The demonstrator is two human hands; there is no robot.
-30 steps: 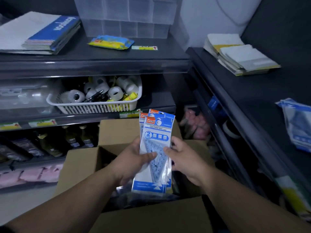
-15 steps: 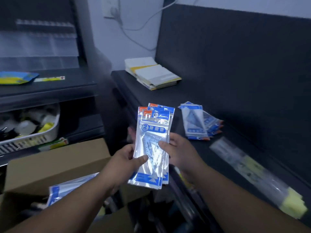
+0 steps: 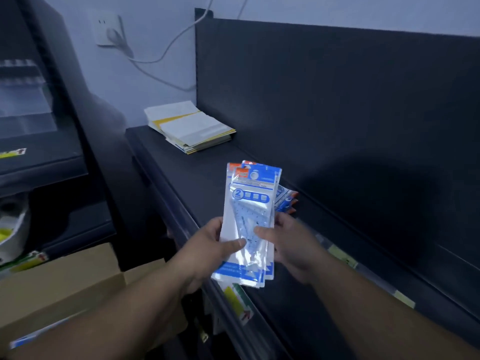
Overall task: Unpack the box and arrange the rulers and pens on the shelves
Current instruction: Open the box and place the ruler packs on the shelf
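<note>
Both hands hold a small stack of blue-and-white packets of triangular rulers (image 3: 250,211) upright over the dark right-hand shelf (image 3: 202,183). My left hand (image 3: 213,245) grips the stack's left edge with the thumb across its front. My right hand (image 3: 291,242) grips the right edge the same way. Behind the stack, more ruler packets (image 3: 285,201) lie flat on the shelf, mostly hidden. The open cardboard box (image 3: 59,284) stands at the lower left, with another packet (image 3: 33,336) showing at its near edge.
A pile of white and yellow paper pads (image 3: 189,128) lies at the shelf's far end. A long clear packet (image 3: 363,274) lies along the shelf to the right. The left shelving unit (image 3: 46,162) holds a white basket (image 3: 13,229). A cable hangs from a wall socket (image 3: 107,28).
My view has swung right, from the box to the right-hand shelf. Both hands carried the ruler packets along, out over the shelf and in front of the packets lying there.
</note>
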